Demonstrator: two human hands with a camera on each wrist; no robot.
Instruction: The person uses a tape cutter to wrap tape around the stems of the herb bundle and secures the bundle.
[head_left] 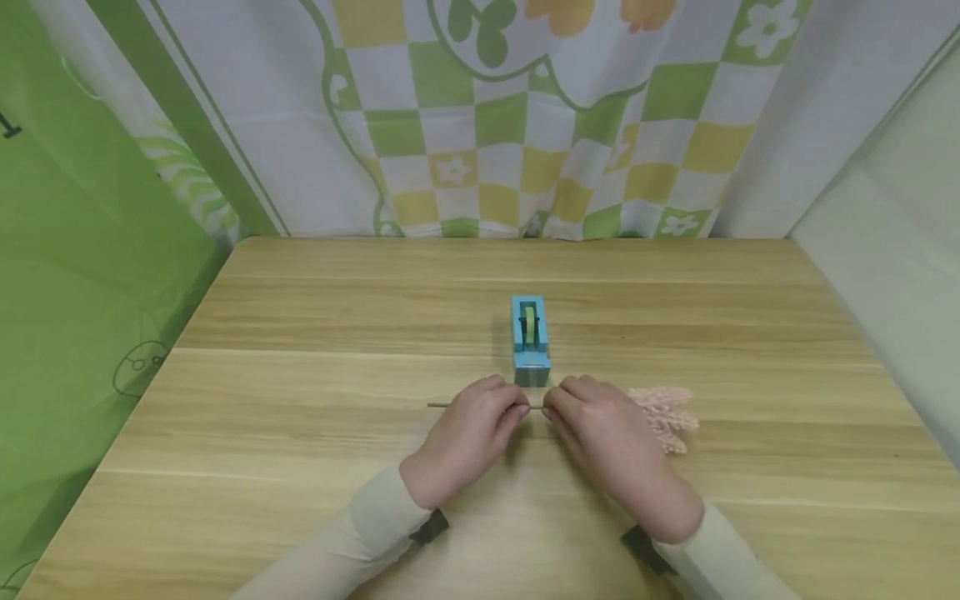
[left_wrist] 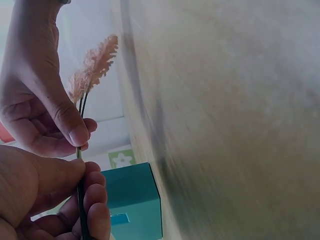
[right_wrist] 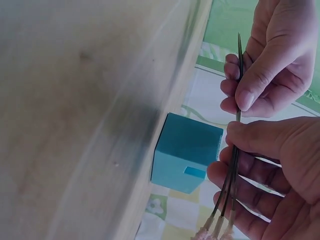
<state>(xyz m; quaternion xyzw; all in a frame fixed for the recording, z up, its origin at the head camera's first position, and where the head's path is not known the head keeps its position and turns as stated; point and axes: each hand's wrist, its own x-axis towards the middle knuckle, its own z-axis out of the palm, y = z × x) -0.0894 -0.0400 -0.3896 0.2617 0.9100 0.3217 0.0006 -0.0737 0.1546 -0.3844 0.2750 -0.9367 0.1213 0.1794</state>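
Observation:
Between both hands runs a bundle of thin dark stems (right_wrist: 240,65) with fluffy pink plumes (head_left: 667,417), like dried pampas grass. My left hand (head_left: 472,429) pinches the stems between thumb and fingers, their bare ends sticking out to the left. Close beside it, my right hand (head_left: 611,442) pinches the same stems nearer the plumes, which show past its far side. In the left wrist view a short pale band shows on the stems between the two thumbs. Just beyond the fingertips stands a blue tape dispenser (head_left: 531,360) with a yellow-green roll of tape (head_left: 530,325).
The stems are held above a wooden table (head_left: 300,317). At its back edge hangs a curtain (head_left: 495,125) with green, yellow and white checks. Green cloth (head_left: 90,275) lies along the left side, and a pale wall or cloth (head_left: 900,217) is on the right.

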